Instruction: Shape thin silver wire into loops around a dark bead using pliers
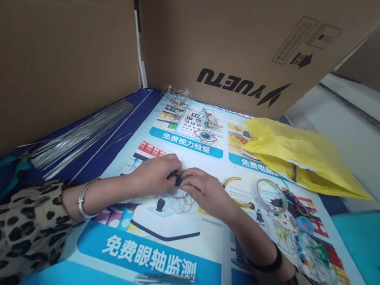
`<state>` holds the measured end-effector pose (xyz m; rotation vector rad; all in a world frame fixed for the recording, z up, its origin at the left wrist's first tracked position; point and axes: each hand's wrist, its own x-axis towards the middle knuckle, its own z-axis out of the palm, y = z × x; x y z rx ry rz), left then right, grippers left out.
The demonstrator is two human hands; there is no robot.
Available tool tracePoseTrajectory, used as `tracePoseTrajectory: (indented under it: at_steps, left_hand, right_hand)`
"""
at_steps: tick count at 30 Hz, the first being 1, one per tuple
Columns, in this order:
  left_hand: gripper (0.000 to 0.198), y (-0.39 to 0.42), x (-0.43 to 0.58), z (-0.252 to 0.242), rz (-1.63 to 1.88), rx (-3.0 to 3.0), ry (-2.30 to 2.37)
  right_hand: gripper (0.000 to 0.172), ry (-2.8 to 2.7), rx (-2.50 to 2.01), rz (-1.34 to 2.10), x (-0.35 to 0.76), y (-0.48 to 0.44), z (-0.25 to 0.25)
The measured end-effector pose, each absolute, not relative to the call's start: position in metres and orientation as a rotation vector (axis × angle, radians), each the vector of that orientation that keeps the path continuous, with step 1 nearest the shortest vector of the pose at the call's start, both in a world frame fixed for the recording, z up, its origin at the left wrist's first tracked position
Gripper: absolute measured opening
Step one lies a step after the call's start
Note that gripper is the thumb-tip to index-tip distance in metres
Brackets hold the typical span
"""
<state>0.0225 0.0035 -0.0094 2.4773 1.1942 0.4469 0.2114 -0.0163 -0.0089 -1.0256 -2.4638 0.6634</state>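
My left hand (157,174) and my right hand (205,191) meet above the middle of the printed sheet (163,257). Both have their fingers pinched together, tips almost touching. Fine looped wire (181,204) hangs from between them over the print. Exactly how it is bent at the fingertips is hidden by the fingers. Right of my right hand lie two curved yellow handles (232,181), like those of pliers. A coil of pale wire (271,196) rests beyond them.
Straight silvery wires (81,136) lie in a bundle at left. Short dark wires (165,280) lie in front. Wire tangles (208,119) sit at the back, with coloured tangled wire (306,249) at right. A yellow bag (293,152), teal bag (368,250) and cardboard walls (230,32) surround the sheet.
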Motion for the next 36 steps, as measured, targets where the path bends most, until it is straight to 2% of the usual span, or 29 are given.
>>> tracePoseTrajectory:
  at_steps: [21, 27, 36]
  left_hand:
    - [0.009, 0.0036, 0.0222, -0.0083, 0.497, 2.435, 1.209]
    - [0.014, 0.0051, 0.022, -0.0103, 0.522, 2.423, 1.158]
    - [0.015, 0.0059, 0.0206, -0.0119, 0.53, 2.426, 1.141]
  right_hand:
    - [0.017, -2.448, -1.002, 0.663, 0.2122, -0.0162, -0.0105]
    - [0.016, -2.429, -1.015, 0.684, 0.2104, -0.0172, -0.0093]
    - [0.01, -2.123, -0.978, 0.819, 0.2158, -0.0132, -0.0162]
